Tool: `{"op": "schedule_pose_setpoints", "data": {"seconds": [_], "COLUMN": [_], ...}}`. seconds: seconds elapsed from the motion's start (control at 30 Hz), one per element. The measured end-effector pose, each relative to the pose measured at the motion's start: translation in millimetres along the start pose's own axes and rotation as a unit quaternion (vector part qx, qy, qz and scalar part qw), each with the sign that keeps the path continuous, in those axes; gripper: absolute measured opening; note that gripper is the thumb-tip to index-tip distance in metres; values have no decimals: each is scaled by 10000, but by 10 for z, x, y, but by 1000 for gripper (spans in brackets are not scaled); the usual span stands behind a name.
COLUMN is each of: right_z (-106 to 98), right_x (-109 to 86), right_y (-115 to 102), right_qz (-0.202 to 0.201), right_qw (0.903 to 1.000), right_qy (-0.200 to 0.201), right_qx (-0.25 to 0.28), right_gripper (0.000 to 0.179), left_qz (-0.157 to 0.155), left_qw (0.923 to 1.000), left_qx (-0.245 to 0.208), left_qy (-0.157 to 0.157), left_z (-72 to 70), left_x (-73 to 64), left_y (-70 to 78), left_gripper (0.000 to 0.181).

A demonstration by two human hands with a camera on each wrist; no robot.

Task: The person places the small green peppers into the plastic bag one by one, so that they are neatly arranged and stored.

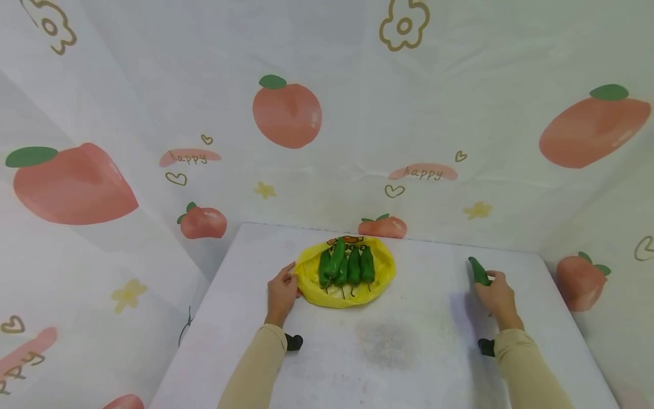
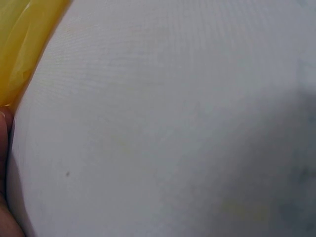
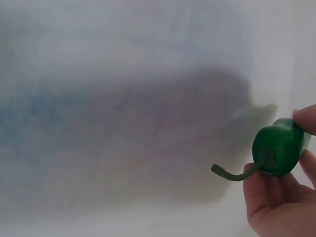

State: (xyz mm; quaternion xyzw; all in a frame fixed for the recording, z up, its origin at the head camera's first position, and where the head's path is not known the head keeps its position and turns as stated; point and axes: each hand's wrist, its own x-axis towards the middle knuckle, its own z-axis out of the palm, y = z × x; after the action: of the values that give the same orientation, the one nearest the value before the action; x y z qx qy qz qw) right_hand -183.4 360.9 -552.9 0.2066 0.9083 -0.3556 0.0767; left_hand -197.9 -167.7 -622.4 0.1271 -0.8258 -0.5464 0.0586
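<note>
In the head view a yellow plastic bag (image 1: 306, 284) lies spread on the table, with several green peppers (image 1: 353, 267) side by side on it, one partly over the others. My left hand (image 1: 282, 292) is at the bag's left edge and pinches it; in the left wrist view only a thumb tip (image 2: 6, 118) shows against the yellow plastic (image 2: 22, 44). Far to the right, my right hand (image 1: 497, 292) grips one green pepper (image 1: 478, 271) between thumb and fingers. The right wrist view shows this pepper's stem end (image 3: 276, 150), its curved stem pointing left, held above the table.
The white table (image 1: 327, 363) meets a printed cloth wall (image 1: 337, 187) at the back, with cloth on both sides too. A dark smudge (image 1: 390, 343) marks the table's middle. Black pieces (image 1: 293, 342) show beside both wrists. A dark cord (image 1: 186, 325) hangs by the left edge.
</note>
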Motion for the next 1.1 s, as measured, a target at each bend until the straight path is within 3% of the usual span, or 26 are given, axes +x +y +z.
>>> {"op": "schedule_pose_setpoints", "data": {"seconds": [0.33,0.73,1.1], "right_z": [71,111,204], "right_x": [-31,-131,-236], "right_y": [-163,-366,-531], "right_qz": [-513,-496,-925], "right_qw": [9985,9962,9914], "right_qy": [-48,-445,-682], "right_qx": [203,568,628], "right_gripper": [77,79,80], "left_qz": [-47,97,106], "left_qw": [10000,9999,9999], "left_qx": [16,-98,-124], "left_qy": [-31,45,11], "left_z": [-4,16,12], "left_x": [-6,22,20], "left_y": [-11,-22,-26], "left_gripper": [42,41,41]}}
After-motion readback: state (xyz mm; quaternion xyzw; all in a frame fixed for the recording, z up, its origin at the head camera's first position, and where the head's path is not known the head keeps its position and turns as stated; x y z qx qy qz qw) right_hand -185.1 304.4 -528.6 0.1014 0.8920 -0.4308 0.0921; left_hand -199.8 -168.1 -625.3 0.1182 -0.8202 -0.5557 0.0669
